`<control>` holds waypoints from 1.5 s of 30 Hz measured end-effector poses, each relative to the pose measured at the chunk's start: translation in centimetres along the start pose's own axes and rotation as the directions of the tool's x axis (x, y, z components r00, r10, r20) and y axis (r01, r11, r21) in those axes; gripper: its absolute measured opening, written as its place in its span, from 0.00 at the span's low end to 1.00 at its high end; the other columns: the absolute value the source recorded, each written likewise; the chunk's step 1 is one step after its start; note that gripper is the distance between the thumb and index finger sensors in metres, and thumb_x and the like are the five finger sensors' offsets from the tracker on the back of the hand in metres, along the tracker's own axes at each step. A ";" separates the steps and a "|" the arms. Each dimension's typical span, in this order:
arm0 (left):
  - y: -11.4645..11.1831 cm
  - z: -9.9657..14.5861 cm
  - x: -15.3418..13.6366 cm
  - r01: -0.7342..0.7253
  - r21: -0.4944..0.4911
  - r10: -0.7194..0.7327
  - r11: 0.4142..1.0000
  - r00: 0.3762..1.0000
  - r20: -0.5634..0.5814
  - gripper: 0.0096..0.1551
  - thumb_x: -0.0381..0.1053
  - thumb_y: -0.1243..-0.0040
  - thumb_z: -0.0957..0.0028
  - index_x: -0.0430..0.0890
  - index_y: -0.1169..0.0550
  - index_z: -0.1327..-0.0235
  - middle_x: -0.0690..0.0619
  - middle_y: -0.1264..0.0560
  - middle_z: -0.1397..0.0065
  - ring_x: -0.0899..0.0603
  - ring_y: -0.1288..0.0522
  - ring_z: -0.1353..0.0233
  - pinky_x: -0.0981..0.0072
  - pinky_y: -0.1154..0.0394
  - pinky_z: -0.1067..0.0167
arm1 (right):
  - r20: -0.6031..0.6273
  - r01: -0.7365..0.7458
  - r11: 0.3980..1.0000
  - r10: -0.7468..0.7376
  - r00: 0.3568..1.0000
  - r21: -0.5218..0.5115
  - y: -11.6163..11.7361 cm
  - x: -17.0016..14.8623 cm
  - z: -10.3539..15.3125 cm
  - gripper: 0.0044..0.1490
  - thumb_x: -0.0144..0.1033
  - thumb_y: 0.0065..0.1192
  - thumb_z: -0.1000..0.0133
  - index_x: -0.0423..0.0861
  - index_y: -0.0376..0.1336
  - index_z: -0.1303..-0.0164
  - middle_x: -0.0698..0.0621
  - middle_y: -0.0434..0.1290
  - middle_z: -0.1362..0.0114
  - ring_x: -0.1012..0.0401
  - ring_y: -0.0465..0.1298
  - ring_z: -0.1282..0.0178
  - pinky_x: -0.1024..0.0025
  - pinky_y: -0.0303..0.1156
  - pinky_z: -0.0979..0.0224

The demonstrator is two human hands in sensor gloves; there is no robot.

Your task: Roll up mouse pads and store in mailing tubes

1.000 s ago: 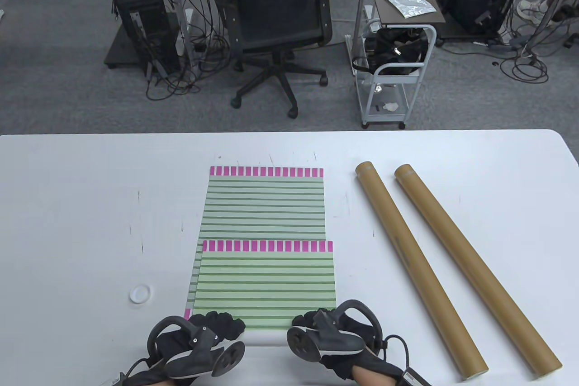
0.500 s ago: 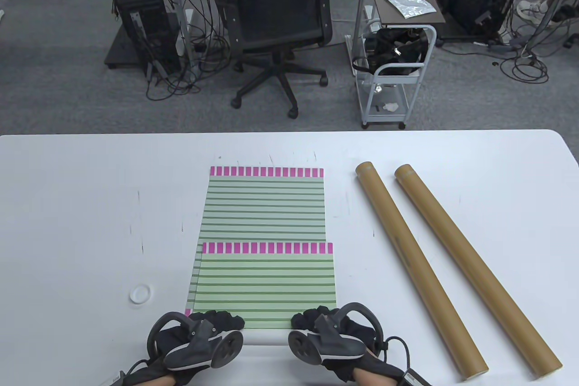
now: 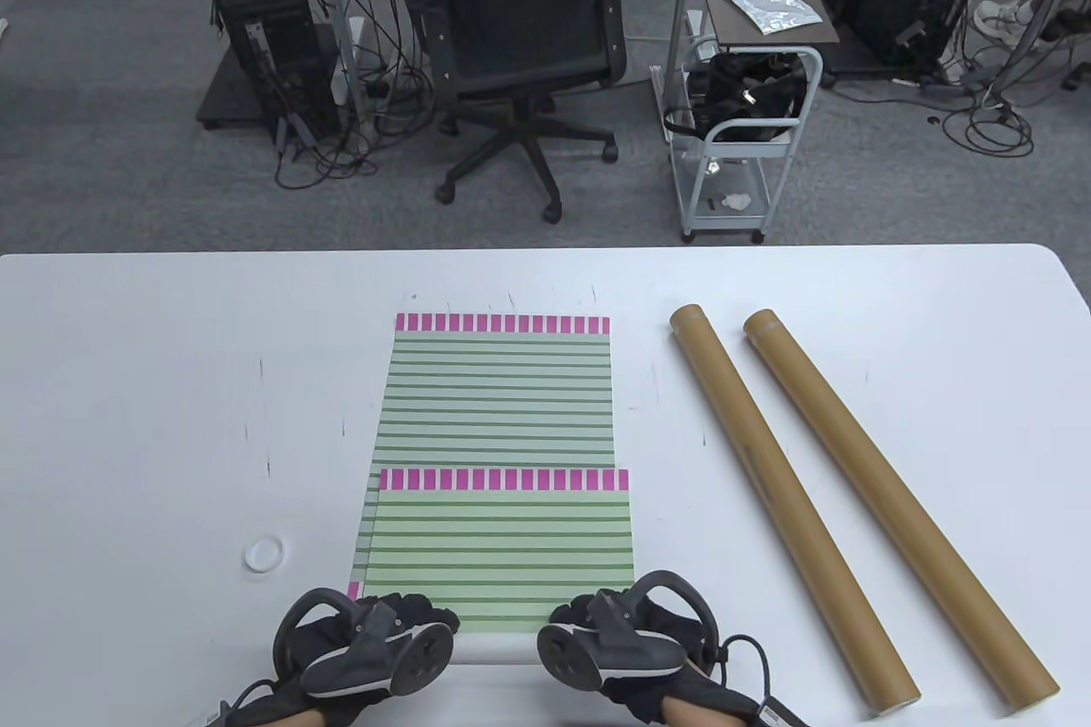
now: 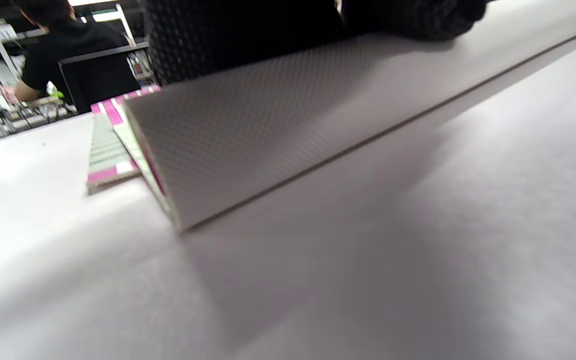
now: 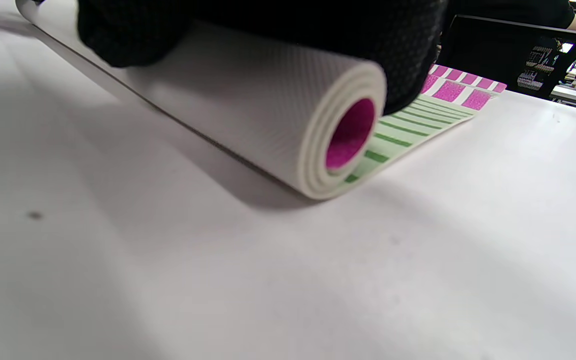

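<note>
Two green-striped mouse pads with magenta edge bands lie stacked at the table's middle. The upper pad [image 3: 501, 544] is partly rolled at its near end into a white roll [image 3: 499, 649]. My left hand [image 3: 401, 620] holds the roll's left end and my right hand [image 3: 597, 620] holds its right end. The right wrist view shows the roll's open end [image 5: 340, 145] with a magenta core under my fingers [image 5: 398, 55]. The left wrist view shows the roll's white textured back [image 4: 278, 130]. The lower pad [image 3: 499, 386] lies flat. Two brown mailing tubes [image 3: 788, 505] [image 3: 895, 505] lie to the right.
A small white cap [image 3: 263, 554] lies on the white table [image 3: 128, 420] left of the pads. An office chair [image 3: 520, 37] and a small cart [image 3: 741, 122] stand on the floor beyond the table's far edge.
The upper pad's magenta far edge has slid nearer to me as more of the pad went into the roll. Both hands shifted slightly toward the near edge.
</note>
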State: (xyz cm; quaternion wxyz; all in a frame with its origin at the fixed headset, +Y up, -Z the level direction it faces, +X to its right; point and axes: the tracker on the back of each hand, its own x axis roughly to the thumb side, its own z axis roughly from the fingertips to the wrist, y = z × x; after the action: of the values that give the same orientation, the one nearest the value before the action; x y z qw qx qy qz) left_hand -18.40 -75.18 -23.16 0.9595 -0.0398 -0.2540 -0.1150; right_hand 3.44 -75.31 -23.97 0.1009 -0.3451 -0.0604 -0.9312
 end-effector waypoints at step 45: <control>-0.2 -0.4 -1.0 -0.011 -0.043 0.010 0.999 1.000 -0.023 0.25 0.60 0.46 0.54 0.67 0.27 0.41 0.62 0.18 0.38 0.50 0.16 0.39 0.69 0.17 0.44 | -0.030 0.023 0.999 -0.024 0.999 -0.024 0.0 -0.8 -0.1 0.35 0.46 0.56 0.51 0.50 0.65 0.32 0.51 0.75 0.37 0.57 0.79 0.45 0.61 0.76 0.38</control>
State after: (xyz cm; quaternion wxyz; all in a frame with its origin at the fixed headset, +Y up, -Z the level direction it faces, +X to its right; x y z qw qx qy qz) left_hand -19.08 -75.19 -23.99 0.9619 -0.0605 -0.2401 -0.1160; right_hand 3.98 -75.26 -24.57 0.0868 -0.3312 -0.0520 -0.9381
